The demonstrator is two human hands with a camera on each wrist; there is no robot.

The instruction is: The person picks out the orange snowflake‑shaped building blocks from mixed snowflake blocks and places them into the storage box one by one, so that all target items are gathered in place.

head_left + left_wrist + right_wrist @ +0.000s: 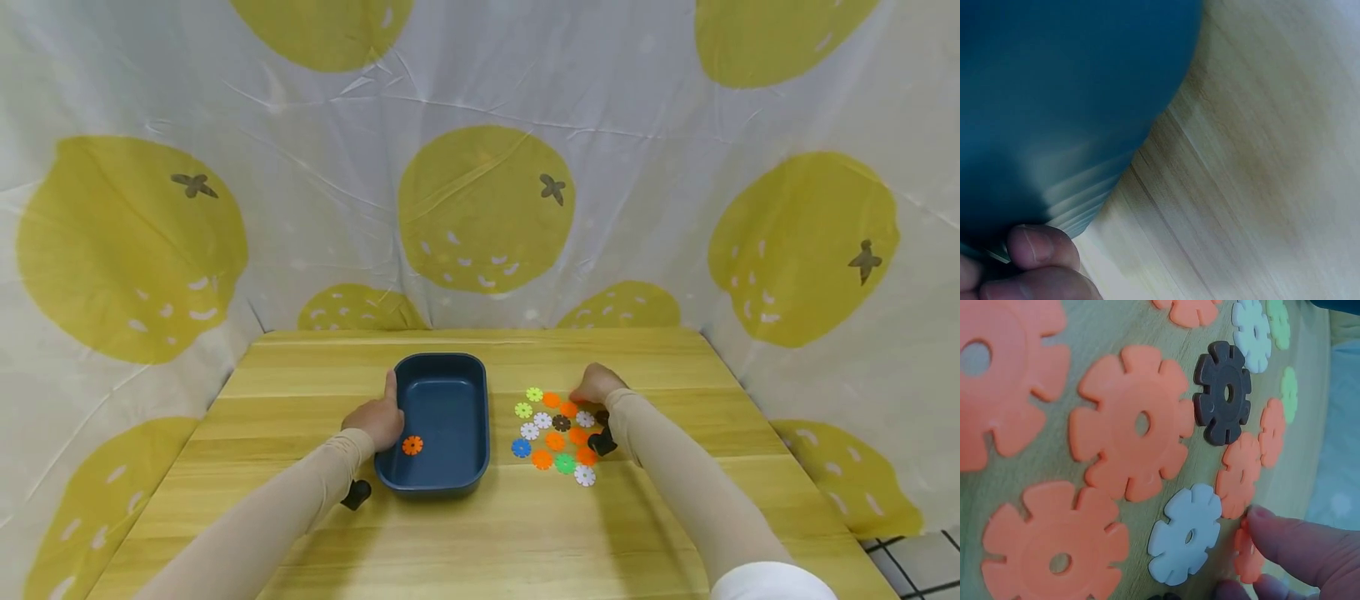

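Note:
My left hand grips the left wall of a dark blue rectangular tub; its index finger lies along the rim, and curled fingertips show against the tub's wall in the left wrist view. Inside the tub lies one orange snowflake disc. To the right, my right hand is at the far edge of a group of loose snowflake discs. Between thumb and fingers it pinches an orange snowflake disc, tilted up, beside a white disc. A dark brown disc lies a little further off.
Blue, green, yellow-green, white and orange discs spread flat over the wooden table right of the tub. A lemon-print cloth hangs behind the table and along both sides.

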